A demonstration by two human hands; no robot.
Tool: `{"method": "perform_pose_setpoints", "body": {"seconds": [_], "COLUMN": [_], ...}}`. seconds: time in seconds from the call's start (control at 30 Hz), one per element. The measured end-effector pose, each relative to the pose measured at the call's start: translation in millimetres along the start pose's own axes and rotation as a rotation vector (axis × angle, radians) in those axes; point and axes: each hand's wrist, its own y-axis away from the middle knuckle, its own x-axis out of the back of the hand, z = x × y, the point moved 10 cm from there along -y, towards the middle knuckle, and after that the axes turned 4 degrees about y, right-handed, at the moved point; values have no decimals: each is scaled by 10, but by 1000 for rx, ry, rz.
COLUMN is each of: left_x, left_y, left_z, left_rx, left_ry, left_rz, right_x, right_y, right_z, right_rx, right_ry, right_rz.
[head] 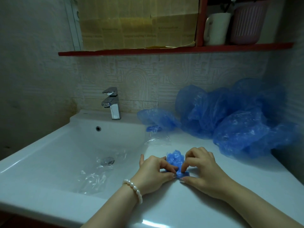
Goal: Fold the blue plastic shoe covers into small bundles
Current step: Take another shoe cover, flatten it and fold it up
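A blue plastic shoe cover (175,159), partly scrunched into a small wad, lies on the white countertop (189,204) between my hands. My left hand (153,172), with a pearl bracelet on the wrist, pinches its near left end. My right hand (201,170) pinches its near right end with thumb and fingers. A pile of several puffed-up blue shoe covers (238,122) lies at the back right against the wall. One small blue bundle (153,128) sits beside the sink's back right corner, next to a loose cover (156,117).
A white sink basin (54,155) takes up the left, with clear plastic wrap (95,175) over the drain and a chrome tap (112,102) behind. A red shelf (164,50) above holds a white mug (217,28) and a pink ribbed cup (246,23).
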Motion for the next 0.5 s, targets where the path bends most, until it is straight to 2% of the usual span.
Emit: {"method": "perform_pose_setpoints", "body": {"seconds": [0.1, 0.17, 0.27, 0.33, 0.4, 0.5], "left_x": [-60, -51, 109, 190, 122, 14], "left_y": [-13, -26, 18, 79, 97, 71], "left_z": [-14, -30, 17, 134, 206, 197], "left_rx": [-11, -40, -110, -181, -223, -218], "left_ry": [69, 71, 50, -122, -254, -242], "left_rz": [-49, -19, 151, 243, 209, 131], "right_x": [20, -8, -109, -148, -198, -227], "right_y": [-20, -58, -90, -107, -114, -120], "right_z": [-28, -93, -59, -46, -45, -44], "right_rx": [25, 58, 25, -2, -12, -24], "right_ry": [33, 85, 97, 81, 90, 78], "right_rz": [28, 29, -49, -84, -124, -152]}}
